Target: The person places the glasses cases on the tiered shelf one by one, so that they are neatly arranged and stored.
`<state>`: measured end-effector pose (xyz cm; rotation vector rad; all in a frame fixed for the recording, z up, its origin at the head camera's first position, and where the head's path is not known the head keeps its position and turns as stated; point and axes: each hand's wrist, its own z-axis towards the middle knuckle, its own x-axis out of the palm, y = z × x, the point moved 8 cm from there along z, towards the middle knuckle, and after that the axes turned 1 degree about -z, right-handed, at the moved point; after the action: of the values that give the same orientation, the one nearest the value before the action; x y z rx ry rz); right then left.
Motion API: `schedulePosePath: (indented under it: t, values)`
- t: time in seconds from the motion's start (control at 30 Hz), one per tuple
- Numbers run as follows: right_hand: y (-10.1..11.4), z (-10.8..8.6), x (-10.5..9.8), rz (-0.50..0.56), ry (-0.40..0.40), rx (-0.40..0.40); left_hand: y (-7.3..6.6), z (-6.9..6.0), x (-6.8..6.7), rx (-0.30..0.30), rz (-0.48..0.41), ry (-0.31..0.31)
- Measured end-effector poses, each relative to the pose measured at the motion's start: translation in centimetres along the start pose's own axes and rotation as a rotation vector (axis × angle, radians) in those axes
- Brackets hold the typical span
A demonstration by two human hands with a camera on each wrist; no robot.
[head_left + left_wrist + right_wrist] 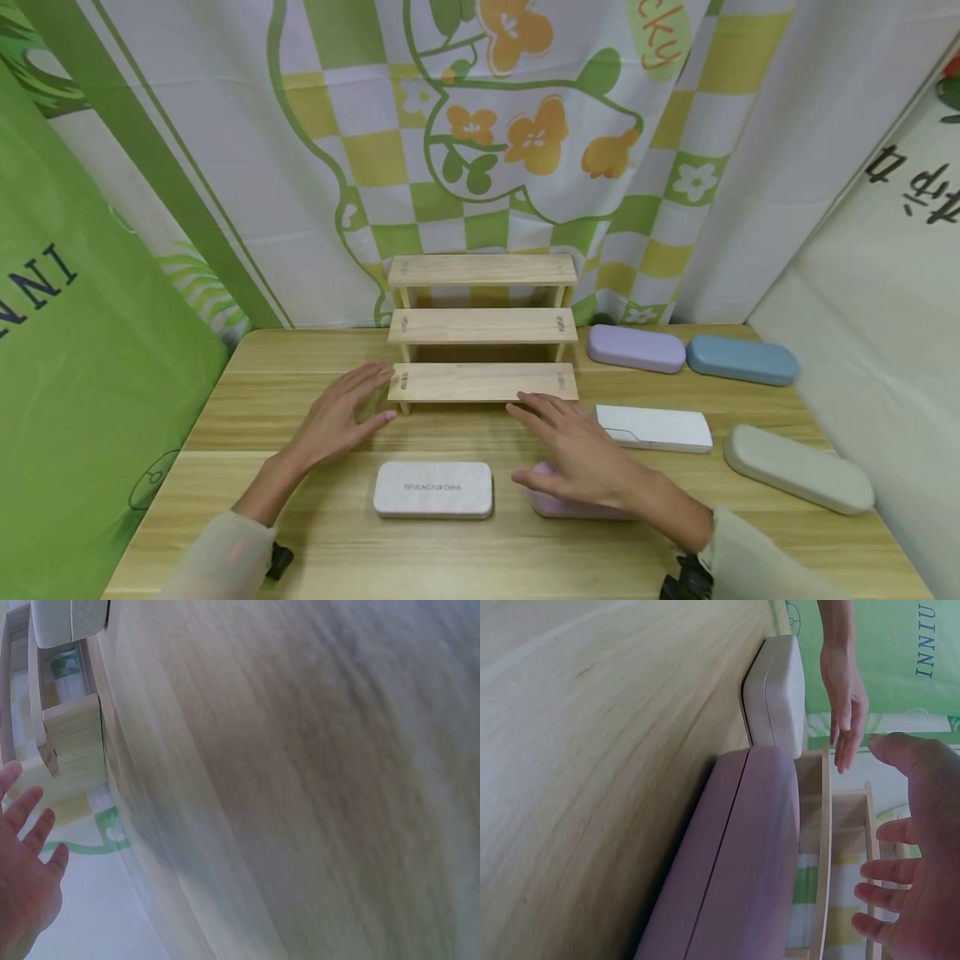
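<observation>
A three-tier wooden step shelf (482, 382) stands at the back of the table, with nothing on its steps. My left hand (341, 421) hovers by the shelf's lower left end, fingers spread and holding nothing. Over a purple glasses case (577, 507), partly hidden beneath it, my right hand (581, 457) reaches toward the shelf's lower right end. In the right wrist view its fingers (889, 896) are apart and hold nothing, and the purple case (742, 862) lies beside it. A white case with printed lettering (432, 490) lies in front of the shelf, between the hands.
To the shelf's right lie a lavender case (636, 348), a blue case (742, 360), a white flat box (654, 428) and a grey-green case (798, 468). Patterned curtain cloth (495, 200) hangs right behind the shelf. Green cloth (97, 375) borders the wooden table (247, 400) on the left.
</observation>
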<state>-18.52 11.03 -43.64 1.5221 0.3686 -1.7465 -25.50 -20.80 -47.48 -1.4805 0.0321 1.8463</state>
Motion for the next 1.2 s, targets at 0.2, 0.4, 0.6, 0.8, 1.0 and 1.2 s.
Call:
schedulePosePath:
  t: [0.2,0.4,0.6,0.8,1.0,1.2]
  values:
    - [0.8,0.6,0.8,0.044,0.019,-0.006,-0.1,0.4,0.2,0.015,-0.030,-0.027]
    - [1.5,0.9,1.8,0.089,0.048,0.002,-0.3,0.6,0.6,0.040,-0.053,-0.050]
    - [2.6,1.3,2.9,0.112,0.052,-0.032,-0.2,1.0,0.9,0.048,-0.069,-0.051]
    - [3.7,1.9,3.7,0.133,0.074,-0.071,0.1,1.2,1.3,0.021,-0.077,-0.031]
    - [4.5,2.2,4.3,0.143,0.078,-0.091,0.1,1.3,1.4,0.019,-0.091,-0.029]
    - [4.8,2.4,5.3,0.144,0.105,-0.080,-0.2,1.4,1.2,0.055,-0.081,-0.066]
